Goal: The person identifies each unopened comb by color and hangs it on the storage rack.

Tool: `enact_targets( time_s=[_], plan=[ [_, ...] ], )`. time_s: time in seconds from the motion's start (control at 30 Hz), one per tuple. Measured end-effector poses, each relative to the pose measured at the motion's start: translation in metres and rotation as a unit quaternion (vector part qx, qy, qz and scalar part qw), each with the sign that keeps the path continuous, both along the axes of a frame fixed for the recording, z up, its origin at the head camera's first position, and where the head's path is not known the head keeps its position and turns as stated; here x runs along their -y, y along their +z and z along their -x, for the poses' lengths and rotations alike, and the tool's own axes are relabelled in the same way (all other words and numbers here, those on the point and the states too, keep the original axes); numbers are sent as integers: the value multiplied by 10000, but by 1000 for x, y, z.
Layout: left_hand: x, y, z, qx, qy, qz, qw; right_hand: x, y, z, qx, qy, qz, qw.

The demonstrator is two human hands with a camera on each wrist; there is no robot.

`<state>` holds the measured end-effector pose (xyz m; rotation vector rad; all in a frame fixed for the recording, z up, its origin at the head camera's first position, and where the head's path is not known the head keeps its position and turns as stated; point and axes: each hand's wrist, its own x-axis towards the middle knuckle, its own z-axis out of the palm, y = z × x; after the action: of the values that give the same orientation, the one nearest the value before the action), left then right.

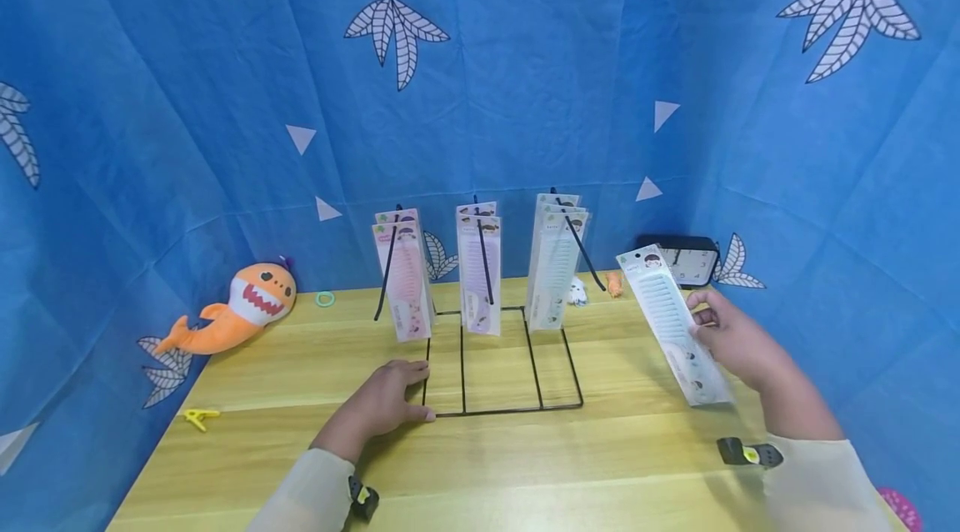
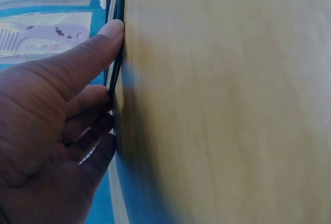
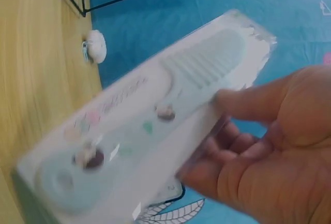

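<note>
My right hand (image 1: 735,340) pinches a pale green plastic comb in a clear packet (image 1: 667,332) by its right edge, tilted above the table. In the right wrist view the thumb lies on the packet's face and the fingers sit behind it. My left hand (image 1: 386,399) rests at the front left corner of the black wire display rack (image 1: 502,412), thumb and fingertips touching the base wire. From the rack's hooks hang packaged combs: pink ones (image 1: 405,290) at left, purple ones (image 1: 480,290) in the middle, green ones (image 1: 555,282) at right.
Behind the held packet stands a black clock (image 1: 697,261). Small white (image 1: 577,292) and orange (image 1: 614,283) figures sit at the back. An orange shark plush (image 1: 232,315), a green ring (image 1: 325,298) and a yellow clip (image 1: 198,418) lie left. Blue curtain (image 1: 525,82) surrounds the wooden table (image 1: 525,474).
</note>
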<state>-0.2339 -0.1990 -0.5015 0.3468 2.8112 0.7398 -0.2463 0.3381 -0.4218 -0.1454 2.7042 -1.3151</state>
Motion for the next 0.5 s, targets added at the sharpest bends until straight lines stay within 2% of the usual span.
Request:
enact_targets(
  time_s=[0.17, 0.27, 0.37, 0.5],
  plan=[
    [0, 0, 0, 14, 4, 12, 10000, 0, -2, -1, -263, 343, 996, 9941],
    [-1, 0, 0, 16, 13, 39, 10000, 1, -3, -4, -602, 722, 1473, 9846],
    [0, -1, 1, 28, 20, 45, 10000, 2, -5, -6, -874, 1216, 2081, 9666],
    [0, -1, 1, -1, 18, 40, 10000, 4, -5, -7, -994, 1924, 2875, 9330]
  ],
)
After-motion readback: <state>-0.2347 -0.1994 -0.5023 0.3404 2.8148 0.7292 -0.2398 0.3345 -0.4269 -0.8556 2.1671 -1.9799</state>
